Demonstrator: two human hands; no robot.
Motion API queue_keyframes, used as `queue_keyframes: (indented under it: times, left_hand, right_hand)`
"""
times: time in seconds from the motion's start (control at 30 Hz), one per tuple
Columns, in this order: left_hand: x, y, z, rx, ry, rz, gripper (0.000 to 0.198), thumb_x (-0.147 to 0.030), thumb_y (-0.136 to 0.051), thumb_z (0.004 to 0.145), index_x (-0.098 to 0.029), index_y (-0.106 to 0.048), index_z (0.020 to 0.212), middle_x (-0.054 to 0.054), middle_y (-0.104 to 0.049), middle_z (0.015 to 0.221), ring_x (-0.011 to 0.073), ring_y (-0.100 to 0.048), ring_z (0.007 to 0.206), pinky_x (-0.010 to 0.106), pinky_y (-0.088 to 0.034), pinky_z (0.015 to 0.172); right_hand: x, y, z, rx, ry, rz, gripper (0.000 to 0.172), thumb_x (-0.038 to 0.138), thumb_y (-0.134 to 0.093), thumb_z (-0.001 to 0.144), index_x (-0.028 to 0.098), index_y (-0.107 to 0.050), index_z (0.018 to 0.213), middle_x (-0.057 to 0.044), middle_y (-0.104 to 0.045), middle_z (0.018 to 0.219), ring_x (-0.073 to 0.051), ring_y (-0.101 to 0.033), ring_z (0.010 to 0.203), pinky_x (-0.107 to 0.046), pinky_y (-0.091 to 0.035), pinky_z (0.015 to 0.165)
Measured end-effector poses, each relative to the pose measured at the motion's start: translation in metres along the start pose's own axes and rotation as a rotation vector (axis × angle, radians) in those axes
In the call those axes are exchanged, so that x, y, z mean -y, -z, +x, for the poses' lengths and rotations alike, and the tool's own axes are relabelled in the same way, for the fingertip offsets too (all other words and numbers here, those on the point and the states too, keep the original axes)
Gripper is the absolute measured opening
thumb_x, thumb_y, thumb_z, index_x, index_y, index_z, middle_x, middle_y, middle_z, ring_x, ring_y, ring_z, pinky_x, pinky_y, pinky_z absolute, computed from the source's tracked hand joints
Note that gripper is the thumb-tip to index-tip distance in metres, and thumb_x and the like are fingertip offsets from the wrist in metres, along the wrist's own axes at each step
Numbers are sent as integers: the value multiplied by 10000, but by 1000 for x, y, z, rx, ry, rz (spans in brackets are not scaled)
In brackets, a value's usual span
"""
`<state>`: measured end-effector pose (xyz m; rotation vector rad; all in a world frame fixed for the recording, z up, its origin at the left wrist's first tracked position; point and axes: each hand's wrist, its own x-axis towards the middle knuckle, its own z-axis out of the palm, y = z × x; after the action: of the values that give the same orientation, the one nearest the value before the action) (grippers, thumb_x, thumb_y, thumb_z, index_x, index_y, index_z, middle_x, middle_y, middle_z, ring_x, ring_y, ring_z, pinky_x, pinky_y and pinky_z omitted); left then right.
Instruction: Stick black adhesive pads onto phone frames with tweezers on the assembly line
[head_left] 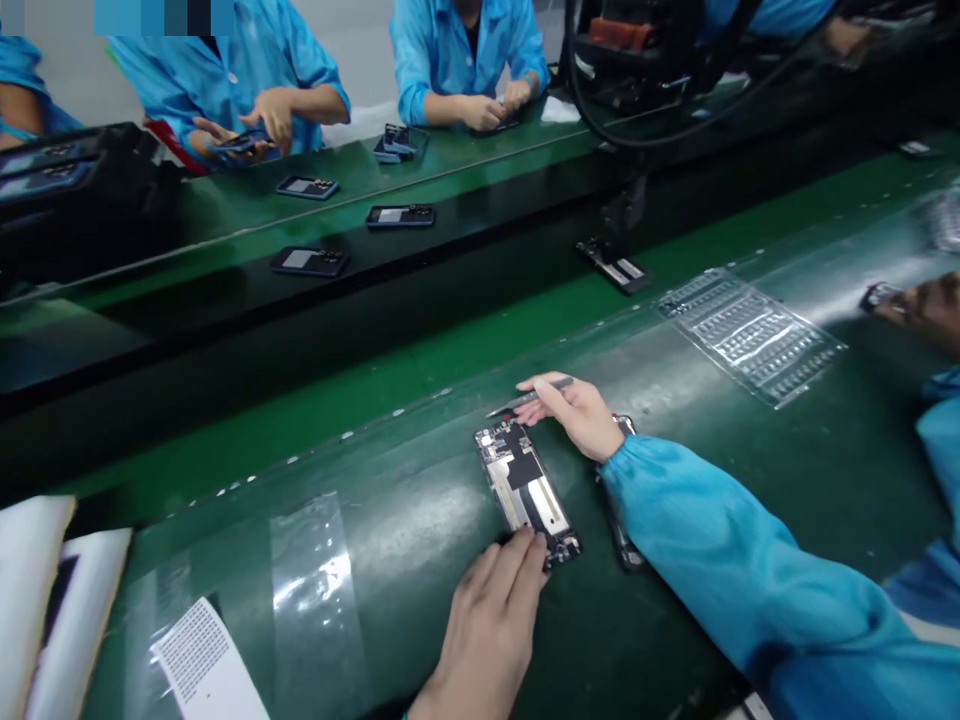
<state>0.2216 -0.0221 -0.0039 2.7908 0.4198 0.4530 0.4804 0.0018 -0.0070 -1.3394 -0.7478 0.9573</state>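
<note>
An opened phone [536, 490] lies on the green bench with its circuit board and inner parts showing. My left hand [491, 615] rests its outstretched fingers on the near end of this phone; its thumb is hidden. Above the far end, my right hand [581, 415] is closed around a pair of tweezers [517, 402], whose tips point left, close to the phone's top edge. A small red spot shows below the tips. Partly covered by my right sleeve, a second phone [626, 545] lies to the right.
A clear plastic tray [757, 335] lies at the right. At the left are a clear plastic sheet [315, 590], a white label sheet [206, 650] and white foam pieces [82, 590]. Another opened phone [615, 268] lies beyond the bench. Across, people in blue handle phones; another person's arm [922, 305] reaches in right.
</note>
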Motion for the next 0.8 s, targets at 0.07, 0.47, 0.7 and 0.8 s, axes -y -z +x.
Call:
queue_keyframes:
  times: [0.07,0.47,0.7,0.8]
  left_hand:
    - [-2,1,3,-9,23,-46,344,-160,-417,1031,-128,-584,1329,95,-682,1298,228,-693,1071,385,-594,908]
    - [-14,-5,24,-68,-38,-152,363,-54,-583,936,-107,-602,1294,117,-687,1244,233,-607,1001,381,-536,836]
    - [-12,-9,19,-4,-76,-25,334,-42,-554,938,-120,-642,1251,124,-680,1254,225,-591,932,364,-509,743]
    - [-11,-10,23,22,4,81,314,-128,-601,934,-207,-688,1225,134,-631,1338,278,-599,1018,400,-514,744]
  right_hand:
    - [-1,0,3,-40,-34,51,538,647,-694,818,126,-695,954,-95,-766,736,-184,-747,643,-269,-604,597]
    - [-3,0,8,89,-53,77,597,701,-688,772,130,-678,944,-52,-738,675,-143,-713,582,-235,-579,557]
    - [-4,0,9,97,-65,131,535,647,-718,784,133,-675,927,-38,-727,654,-127,-700,571,-209,-560,531]
    - [-6,-3,9,95,-88,161,464,576,-750,806,131,-678,915,-40,-727,638,-125,-691,549,-200,-545,517]
